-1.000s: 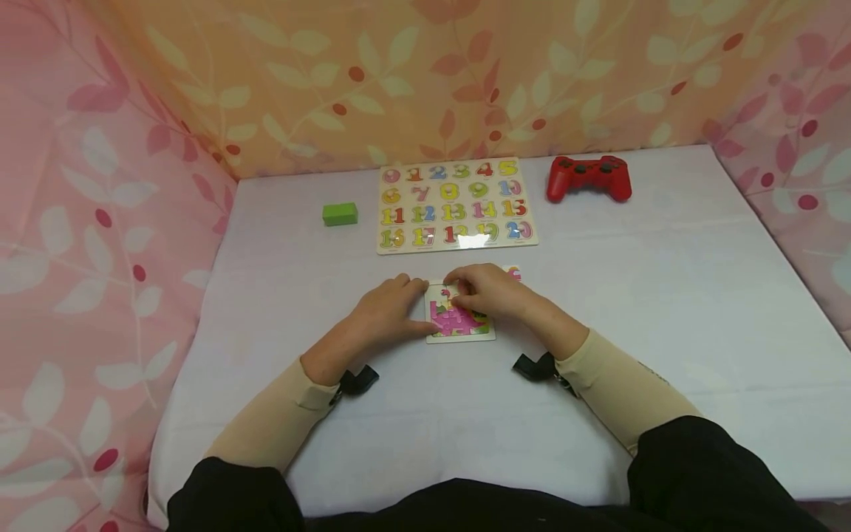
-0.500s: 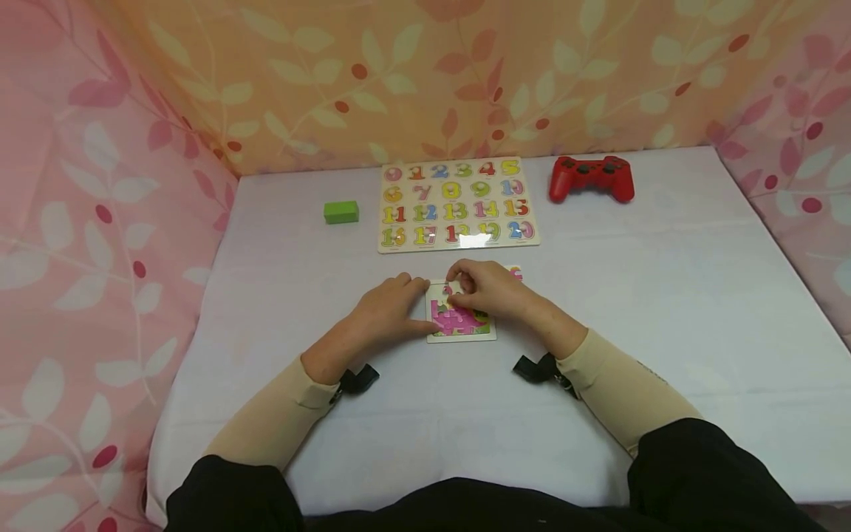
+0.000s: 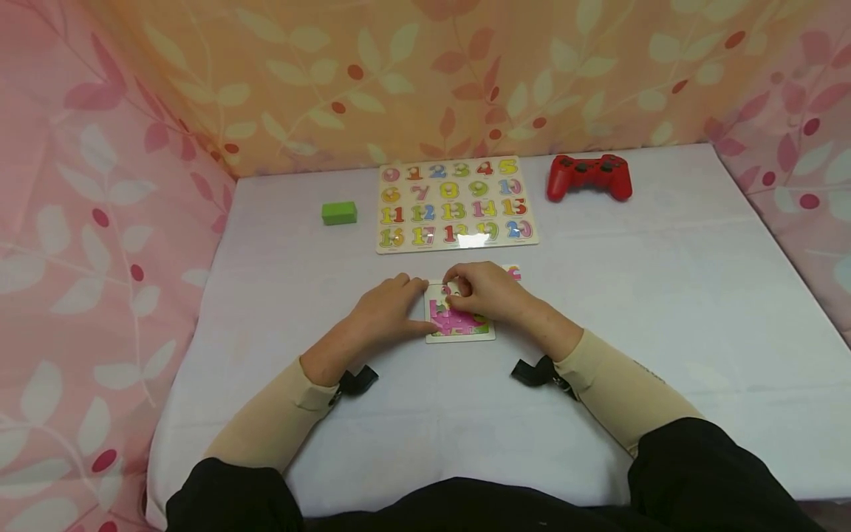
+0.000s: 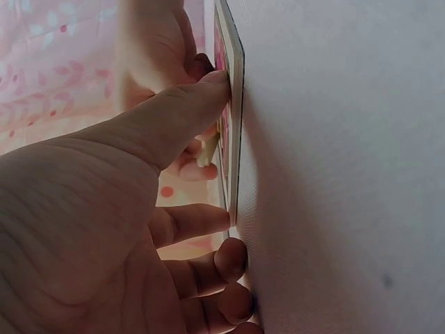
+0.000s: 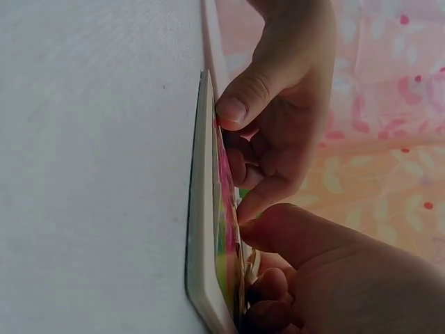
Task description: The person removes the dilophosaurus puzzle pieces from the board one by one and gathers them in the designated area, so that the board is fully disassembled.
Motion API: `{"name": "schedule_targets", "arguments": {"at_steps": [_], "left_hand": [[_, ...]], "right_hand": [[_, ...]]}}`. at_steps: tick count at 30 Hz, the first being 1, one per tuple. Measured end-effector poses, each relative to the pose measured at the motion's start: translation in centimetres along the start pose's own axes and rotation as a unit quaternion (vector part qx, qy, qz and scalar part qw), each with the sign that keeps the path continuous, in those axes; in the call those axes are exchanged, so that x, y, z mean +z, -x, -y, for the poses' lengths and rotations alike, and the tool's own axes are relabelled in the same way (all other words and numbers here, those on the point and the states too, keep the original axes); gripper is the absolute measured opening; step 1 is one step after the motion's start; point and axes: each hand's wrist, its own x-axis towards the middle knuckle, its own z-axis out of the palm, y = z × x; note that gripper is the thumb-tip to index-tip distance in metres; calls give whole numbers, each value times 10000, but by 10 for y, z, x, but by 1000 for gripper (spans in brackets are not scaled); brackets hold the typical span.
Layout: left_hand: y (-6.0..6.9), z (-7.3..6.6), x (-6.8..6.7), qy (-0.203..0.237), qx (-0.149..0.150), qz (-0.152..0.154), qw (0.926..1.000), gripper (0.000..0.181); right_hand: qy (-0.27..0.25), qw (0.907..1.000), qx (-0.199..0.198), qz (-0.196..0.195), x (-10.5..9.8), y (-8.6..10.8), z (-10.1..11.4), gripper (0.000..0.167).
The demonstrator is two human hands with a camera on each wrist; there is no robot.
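Note:
A small framed jigsaw puzzle with a pink cartoon picture lies flat on the white table. My left hand steadies it at the left side; the thumb presses on the face by the edge, and the index finger touches the far corner. Over the puzzle's upper part, my right hand pinches a small pale puzzle piece between thumb and fingers. Those fingers cover part of the picture. Just beyond the right hand lies a loose pink-and-white puzzle piece, partly hidden.
Behind the puzzle lies a wooden number board. A green block is to its left, a red game controller to its right. Floral curtains border the table at the back and sides.
My right hand's fingers shift very slightly over the upper part of the puzzle, still pinching the piece. The left hand and the puzzle stay in place.

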Motion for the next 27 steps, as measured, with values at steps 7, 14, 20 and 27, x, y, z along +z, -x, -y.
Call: {"name": "schedule_targets", "arguments": {"at_steps": [7,14,20,27], "left_hand": [[2,-2,-1,34,34,-6,10000,87],[2,-2,-1,14,21,-35,10000,84],[2,0,0,-30,5,-47,10000,85],[2,-1,-1,-6,50,-48,10000,86]], "right_hand": [[-511,9986,122,102,-4,0,-4,27],[-950,9947,310,249,-12,3,-4,26],[-1151,9907,397,615,-23,4,-6,30],[-1055,9884,352,1034,-35,6,-9,33]]}}
